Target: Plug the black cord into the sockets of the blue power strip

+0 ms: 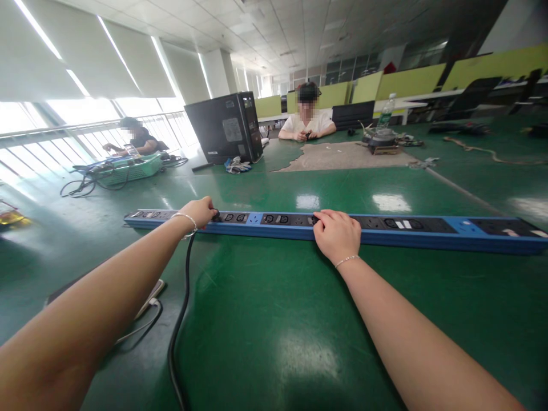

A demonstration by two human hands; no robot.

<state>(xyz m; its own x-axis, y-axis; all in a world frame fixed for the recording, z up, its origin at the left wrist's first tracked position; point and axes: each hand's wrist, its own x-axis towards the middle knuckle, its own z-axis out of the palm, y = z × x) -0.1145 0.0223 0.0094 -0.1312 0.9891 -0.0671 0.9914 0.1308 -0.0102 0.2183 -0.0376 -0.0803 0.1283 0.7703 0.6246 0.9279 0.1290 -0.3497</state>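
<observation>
A long blue power strip (282, 228) with black socket panels lies crosswise on the green table. My left hand (200, 211) is closed around a black plug (216, 216) at the strip's left part, and most of the plug is hidden by the fingers. From under that hand a black power cable (185, 302) runs down toward the near edge of view. Right of the strip's middle, my right hand (338, 231) grips the strip with bent fingers over its top. Something small and dark shows by these fingertips; I cannot make it out.
Behind the strip stand a black computer case (226, 128) and a pair of gloves (237, 165). A green basket (128, 171) with cables is at left. A phone with a white cable (149, 302) lies under my left arm. A person (306, 123) sits opposite, another far left.
</observation>
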